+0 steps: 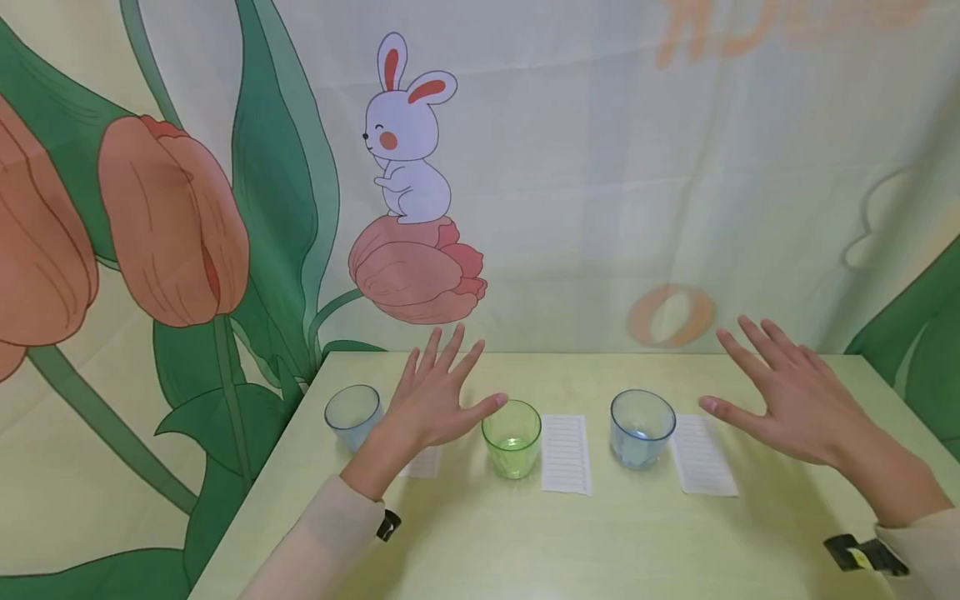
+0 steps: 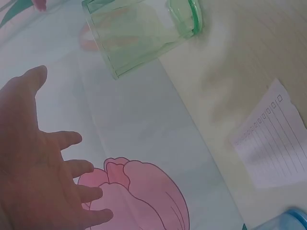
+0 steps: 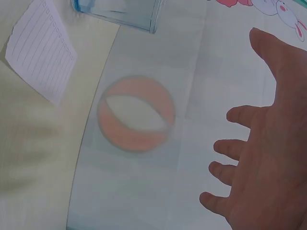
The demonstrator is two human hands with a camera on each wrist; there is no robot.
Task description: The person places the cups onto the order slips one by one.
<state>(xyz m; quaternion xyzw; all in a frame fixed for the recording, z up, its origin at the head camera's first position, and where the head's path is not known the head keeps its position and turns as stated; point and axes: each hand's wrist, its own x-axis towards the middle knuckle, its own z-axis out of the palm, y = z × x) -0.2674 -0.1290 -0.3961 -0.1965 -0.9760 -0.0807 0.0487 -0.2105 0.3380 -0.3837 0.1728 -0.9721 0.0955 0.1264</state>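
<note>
My left hand [image 1: 437, 400] hovers over the table with its fingers spread, between a blue glass [image 1: 352, 417] on the left and a green glass [image 1: 512, 442] in the middle. It holds nothing; in the left wrist view the green glass [image 2: 144, 33] shows beyond the thumb. Spread in the same way, my right hand [image 1: 798, 404] is raised at the right, its thumb toward a second blue glass [image 1: 642, 429]. Nothing is in that hand either. Both blue glasses and the green one stand upright, and the left forearm partly covers the leftmost.
Lined paper slips lie on the pale table [image 1: 525, 550]: one [image 1: 566, 454] right of the green glass, another [image 1: 705, 456] right of the second blue glass, and a third [image 1: 423, 462] partly behind my left wrist. A printed curtain [image 1: 555, 183] hangs behind the table.
</note>
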